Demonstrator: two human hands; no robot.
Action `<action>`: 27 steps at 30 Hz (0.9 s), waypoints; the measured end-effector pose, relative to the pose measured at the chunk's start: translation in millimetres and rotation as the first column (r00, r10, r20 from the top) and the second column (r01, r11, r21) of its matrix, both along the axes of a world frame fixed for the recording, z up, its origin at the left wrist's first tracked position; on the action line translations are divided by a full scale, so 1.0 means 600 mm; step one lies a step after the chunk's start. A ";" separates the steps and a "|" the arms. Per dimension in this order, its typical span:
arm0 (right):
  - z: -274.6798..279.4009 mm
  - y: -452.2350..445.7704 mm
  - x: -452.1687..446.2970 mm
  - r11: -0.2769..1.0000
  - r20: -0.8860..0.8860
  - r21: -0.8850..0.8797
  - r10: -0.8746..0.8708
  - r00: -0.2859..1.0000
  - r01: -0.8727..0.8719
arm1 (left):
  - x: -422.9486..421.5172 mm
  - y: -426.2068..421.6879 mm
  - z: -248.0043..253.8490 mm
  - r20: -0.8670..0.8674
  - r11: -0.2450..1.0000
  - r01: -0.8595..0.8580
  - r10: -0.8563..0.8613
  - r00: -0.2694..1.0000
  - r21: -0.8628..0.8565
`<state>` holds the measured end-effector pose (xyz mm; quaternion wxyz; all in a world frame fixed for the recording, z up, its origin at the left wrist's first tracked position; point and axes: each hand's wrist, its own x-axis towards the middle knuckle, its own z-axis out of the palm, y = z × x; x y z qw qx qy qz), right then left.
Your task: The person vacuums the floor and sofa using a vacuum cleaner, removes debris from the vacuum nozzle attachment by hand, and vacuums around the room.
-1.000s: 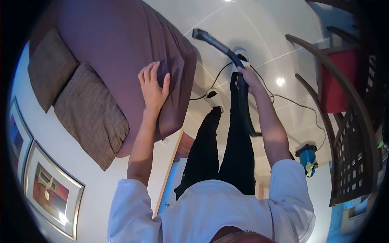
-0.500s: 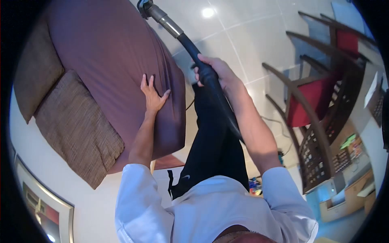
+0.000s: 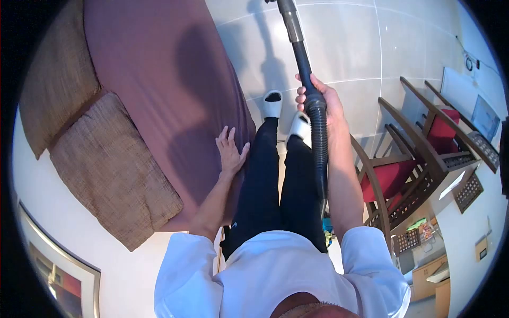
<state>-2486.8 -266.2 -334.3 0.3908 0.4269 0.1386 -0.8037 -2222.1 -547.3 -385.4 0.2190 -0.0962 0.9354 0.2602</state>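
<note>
A black vacuum cleaner hose [image 3: 319,143] with a grey tube end runs up the middle of the head view. My right hand [image 3: 330,100] is wrapped round its handle, and the hose's ribbed part hangs down along my forearm. The tube's far end leaves the picture at the top. My left hand [image 3: 231,151] has its fingers spread and holds nothing. It is at the right edge of the purple-covered sofa [image 3: 159,69], close to my left thigh. Whether it touches the cover I cannot tell.
Two brown cushions [image 3: 114,169] lie on the sofa's left side. Dark wooden chairs with red seats [image 3: 389,177] stand at the right beside a table. Light tiles form the floor [image 3: 339,42]. A framed picture [image 3: 63,265] hangs at lower left.
My right hand and the hose have swung to the right, the tube now pointing more upright. My left hand sits lower and further right in view. Both white slippers now show.
</note>
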 end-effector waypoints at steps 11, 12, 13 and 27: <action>0.047 -0.089 -0.355 0.999 -0.224 -0.032 -0.046 0.973 0.040 | -0.524 -0.089 -0.016 -0.427 0.996 0.011 0.027 0.904 0.085; 0.041 -0.095 -0.390 0.999 -0.243 -0.018 -0.051 0.969 0.048 | -0.584 -0.112 -0.025 -0.467 0.994 0.026 0.026 0.884 0.105; 0.039 -0.103 -0.427 0.999 -0.247 -0.026 -0.052 0.968 0.047 | -0.650 -0.132 -0.021 -0.433 0.991 0.018 0.041 0.900 0.131; -0.201 -0.297 -0.812 0.924 -0.390 0.382 0.131 0.911 0.031 | -1.114 -0.386 -0.145 -0.379 0.883 0.320 -0.442 0.813 -0.343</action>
